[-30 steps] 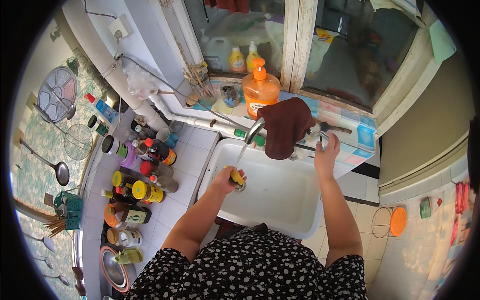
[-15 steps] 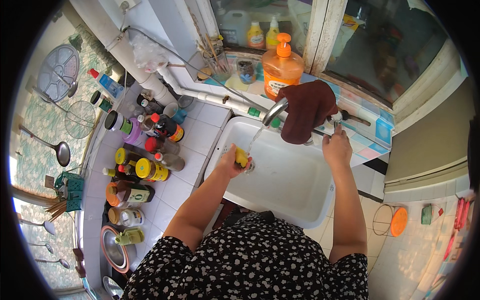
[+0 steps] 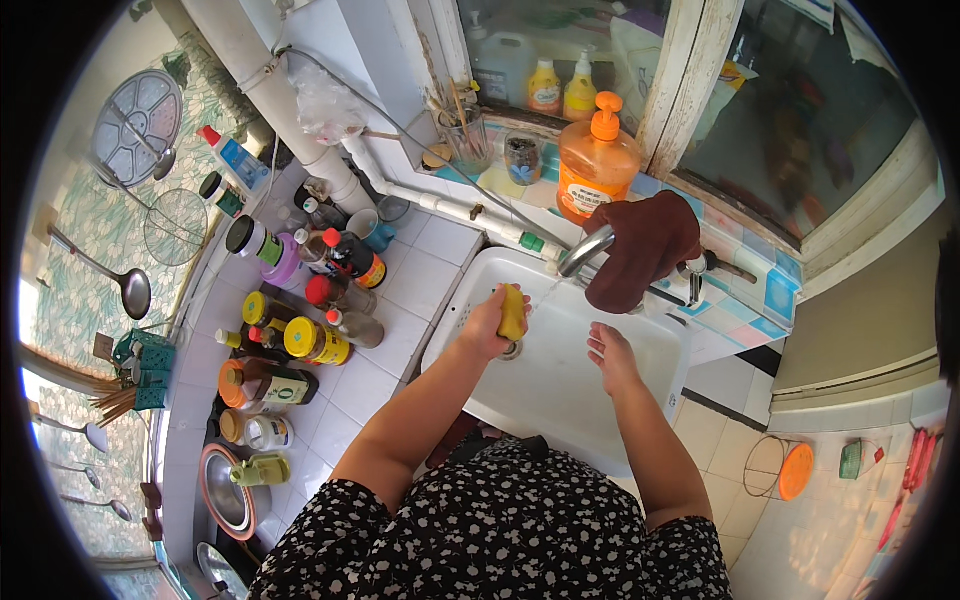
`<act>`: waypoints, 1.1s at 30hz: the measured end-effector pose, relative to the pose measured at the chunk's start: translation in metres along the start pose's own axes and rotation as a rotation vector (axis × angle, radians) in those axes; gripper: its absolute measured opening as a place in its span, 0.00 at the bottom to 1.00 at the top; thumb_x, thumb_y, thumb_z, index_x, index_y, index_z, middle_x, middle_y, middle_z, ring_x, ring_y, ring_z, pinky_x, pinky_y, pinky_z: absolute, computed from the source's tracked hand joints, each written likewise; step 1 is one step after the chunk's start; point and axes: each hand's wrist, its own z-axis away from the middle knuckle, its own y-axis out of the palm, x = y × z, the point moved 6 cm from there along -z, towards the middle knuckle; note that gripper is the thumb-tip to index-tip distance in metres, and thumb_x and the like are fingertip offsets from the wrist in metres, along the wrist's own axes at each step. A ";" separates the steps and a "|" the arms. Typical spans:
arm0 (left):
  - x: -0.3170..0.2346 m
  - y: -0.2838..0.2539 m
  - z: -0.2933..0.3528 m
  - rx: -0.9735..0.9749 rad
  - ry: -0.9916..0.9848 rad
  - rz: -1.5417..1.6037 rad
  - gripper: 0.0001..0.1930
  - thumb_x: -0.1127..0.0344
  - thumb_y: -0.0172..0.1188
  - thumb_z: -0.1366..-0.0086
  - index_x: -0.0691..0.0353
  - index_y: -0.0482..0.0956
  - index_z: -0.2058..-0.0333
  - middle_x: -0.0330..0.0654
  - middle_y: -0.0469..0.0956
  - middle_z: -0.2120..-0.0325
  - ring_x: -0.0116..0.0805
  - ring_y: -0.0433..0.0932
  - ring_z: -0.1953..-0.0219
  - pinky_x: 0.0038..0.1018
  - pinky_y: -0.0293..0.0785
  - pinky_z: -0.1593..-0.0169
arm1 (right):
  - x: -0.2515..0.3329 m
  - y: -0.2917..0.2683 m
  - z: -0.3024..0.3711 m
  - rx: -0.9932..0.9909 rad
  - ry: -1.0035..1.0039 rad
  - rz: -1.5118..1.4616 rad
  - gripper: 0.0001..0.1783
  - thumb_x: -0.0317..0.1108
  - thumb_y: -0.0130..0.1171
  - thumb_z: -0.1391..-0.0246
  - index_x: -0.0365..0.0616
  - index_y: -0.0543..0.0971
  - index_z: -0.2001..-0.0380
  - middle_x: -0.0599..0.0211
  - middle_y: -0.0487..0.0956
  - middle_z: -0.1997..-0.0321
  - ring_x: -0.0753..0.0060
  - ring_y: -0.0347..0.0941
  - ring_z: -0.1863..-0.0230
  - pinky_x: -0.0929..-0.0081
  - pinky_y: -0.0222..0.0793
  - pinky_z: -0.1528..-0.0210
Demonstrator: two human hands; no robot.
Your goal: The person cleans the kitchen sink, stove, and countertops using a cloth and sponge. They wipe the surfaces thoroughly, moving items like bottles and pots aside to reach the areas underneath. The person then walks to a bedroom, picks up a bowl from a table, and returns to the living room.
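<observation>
My left hand point(image 3: 489, 325) is closed around a yellow sponge point(image 3: 513, 313) above the left part of the white sink point(image 3: 580, 400), near the drain point(image 3: 512, 350). To its right, my right hand point(image 3: 613, 357) hangs over the basin with its fingers apart and nothing in them. Beyond both hands a chrome faucet point(image 3: 587, 250) points down toward the sponge. A dark red cloth point(image 3: 648, 245) drapes over the faucet's body, and the lever point(image 3: 695, 288) shows at its right. Whether water still runs from the spout is hard to make out.
An orange pump bottle point(image 3: 597, 165) stands on the tiled ledge behind the faucet, beside a glass jar point(image 3: 522, 158). Several sauce bottles and jars, such as a yellow-lidded jar point(image 3: 318, 342), crowd the tiled counter point(image 3: 420, 300) at left. A white pipe point(image 3: 455, 208) runs along the wall.
My right hand has left the faucet lever and come down leftward over the sink. My left hand still holds the sponge, now turned more upright. The clear stream seen before is no longer distinct.
</observation>
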 end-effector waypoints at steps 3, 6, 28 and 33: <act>-0.003 -0.005 0.001 -0.002 0.007 -0.151 0.21 0.45 0.35 0.26 0.55 0.70 0.55 0.38 0.72 0.64 0.25 0.67 0.73 0.22 0.65 0.73 | -0.011 0.006 0.004 0.048 0.082 -0.124 0.15 0.42 0.51 0.39 0.47 0.75 0.53 0.72 0.74 0.54 0.73 0.69 0.53 0.70 0.66 0.50; -0.003 -0.002 0.003 -0.008 0.000 -0.256 0.24 0.43 0.34 0.27 0.57 0.70 0.59 0.33 0.69 0.76 0.21 0.61 0.81 0.18 0.58 0.79 | -0.021 -0.005 0.003 -0.010 0.141 -0.179 0.14 0.41 0.52 0.40 0.47 0.75 0.54 0.72 0.75 0.57 0.73 0.70 0.55 0.70 0.67 0.51; -0.018 -0.016 -0.010 -0.221 0.064 -0.553 0.22 0.44 0.41 0.30 0.53 0.65 0.76 0.31 0.61 0.86 0.25 0.59 0.85 0.25 0.55 0.81 | -0.016 0.056 0.004 0.103 0.266 -0.326 0.15 0.40 0.54 0.40 0.46 0.74 0.53 0.67 0.75 0.54 0.70 0.70 0.53 0.67 0.66 0.49; 0.006 -0.028 -0.003 -0.246 -0.037 -0.251 0.21 0.44 0.39 0.28 0.56 0.69 0.64 0.37 0.66 0.76 0.29 0.66 0.75 0.30 0.68 0.70 | -0.024 0.080 0.018 0.202 0.368 -0.222 0.26 0.51 0.47 0.37 0.51 0.67 0.41 0.63 0.64 0.39 0.63 0.61 0.40 0.47 0.53 0.38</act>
